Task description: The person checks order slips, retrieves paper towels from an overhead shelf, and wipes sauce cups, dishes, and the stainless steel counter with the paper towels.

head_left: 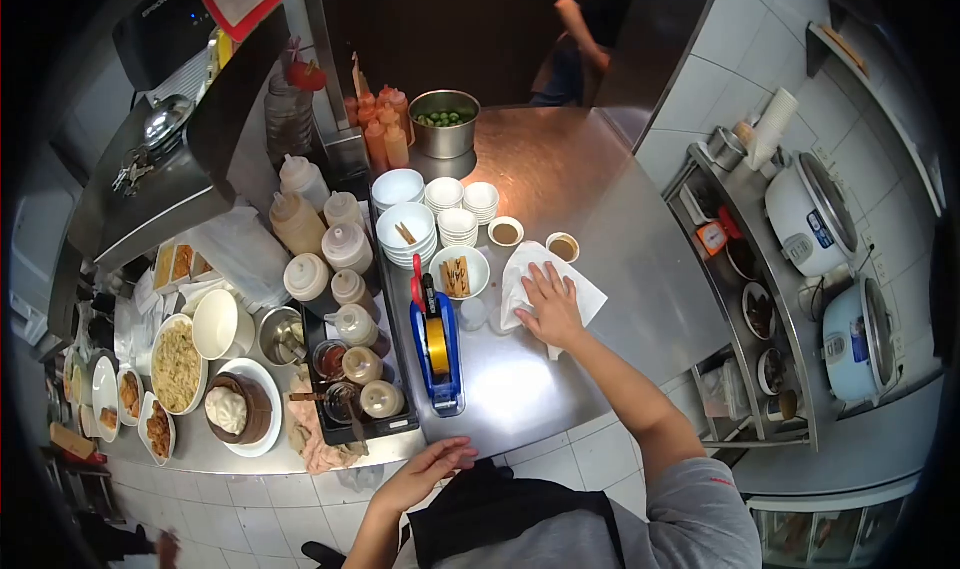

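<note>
My right hand point(550, 304) lies flat with its fingers spread on a white paper napkin point(590, 296) on the steel counter point(560, 389). Just beyond the napkin are two small cups of brown sauce point(506, 232) point(563, 247). Near the counter's front edge is my left hand point(440, 464), its fingers stretched out and nothing in them. A blue tape dispenser point(437, 354) with yellow tape stands ahead of my left hand. Left of the napkin, a white bowl point(478, 260) holds wooden clothespins point(455, 277).
Stacked white bowls point(405, 227), a metal pot of green produce point(444, 119) and orange bottles point(385, 129) stand farther back. A black tray point(395, 424) of sauce bottles and plated food are on the left. Another person point(590, 34) stands beyond the counter. Rice cookers point(810, 214) are at right.
</note>
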Demonstrator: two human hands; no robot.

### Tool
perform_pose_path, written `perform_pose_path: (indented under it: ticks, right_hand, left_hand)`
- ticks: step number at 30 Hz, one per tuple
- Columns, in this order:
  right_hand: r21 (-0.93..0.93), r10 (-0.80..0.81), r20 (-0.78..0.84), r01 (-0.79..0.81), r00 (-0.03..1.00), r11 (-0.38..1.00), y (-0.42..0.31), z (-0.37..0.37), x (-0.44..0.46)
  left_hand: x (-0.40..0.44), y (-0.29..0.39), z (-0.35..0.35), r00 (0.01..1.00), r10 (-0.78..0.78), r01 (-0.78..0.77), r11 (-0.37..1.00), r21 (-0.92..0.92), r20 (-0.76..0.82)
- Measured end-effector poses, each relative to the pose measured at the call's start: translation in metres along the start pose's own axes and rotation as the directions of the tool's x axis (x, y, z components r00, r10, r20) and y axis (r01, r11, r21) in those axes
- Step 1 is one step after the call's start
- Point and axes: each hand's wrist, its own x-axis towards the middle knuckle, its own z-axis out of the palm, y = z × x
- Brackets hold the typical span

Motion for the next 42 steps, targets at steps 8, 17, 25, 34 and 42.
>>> perform_pose_path:
  ticks: [8, 17, 25, 34, 42]
  right_hand:
    - [0.193, -0.435, 0.114, 0.409, 0.893, 0.892, 0.054, 0.006, 0.027]
    - [0.170, -0.487, 0.072, 0.470, 0.871, 0.866, 0.064, 0.031, 0.026]
    - [0.315, -0.471, 0.086, 0.425, 0.878, 0.849, 0.073, 0.047, 0.021]
    - [0.396, -0.318, 0.146, 0.239, 0.937, 0.886, 0.085, 0.044, -0.018]
    - [0.378, -0.184, 0.563, -0.449, 0.806, -0.810, 0.085, -0.015, 0.008]
  left_hand:
    - [0.072, 0.016, 0.025, 0.979, 0.140, -0.099, 0.963, 0.252, -0.149]
    - [0.215, -0.003, 0.043, 0.489, 0.775, -0.077, 0.496, 0.865, -0.401]
    - [0.188, -0.027, 0.079, 0.329, 0.696, -0.001, 0.677, 0.736, -0.639]
    - [0.177, -0.032, 0.103, 0.363, 0.647, -0.052, 0.732, 0.679, -0.670]
    - [0.226, -0.065, 0.120, 0.773, 0.435, -0.098, 0.802, 0.590, -0.462]
